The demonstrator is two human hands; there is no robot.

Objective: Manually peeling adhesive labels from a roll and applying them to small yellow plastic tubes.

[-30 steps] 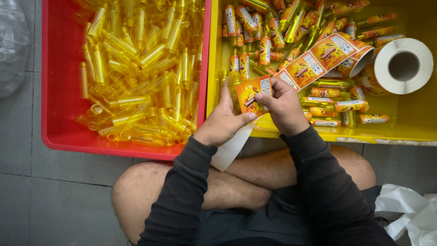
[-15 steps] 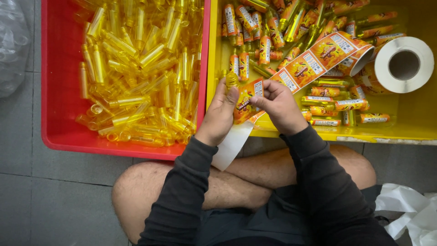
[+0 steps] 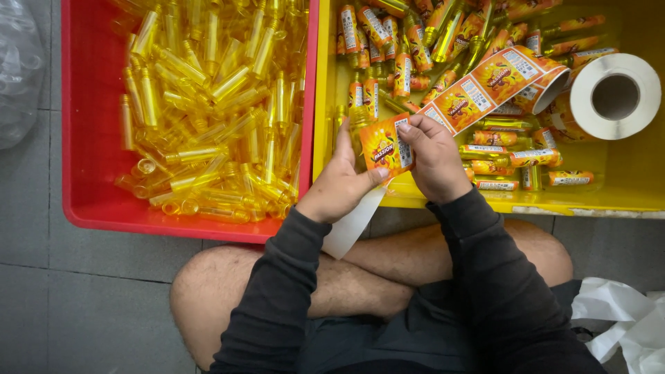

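Both hands pinch one orange label over the near edge of the yellow bin.

Well left of the grip, the red bin is heaped with bare yellow tubes. The left hand clasps the label from below and left, thumb on its lower edge, with what looks like a tube behind it, though that is hard to tell. The right hand nips the label's right edge with its fingertips. Below the grip a white backing strip hangs toward the knees. Up and right of it, a label strip runs to the roll, over labelled tubes in the yellow bin.
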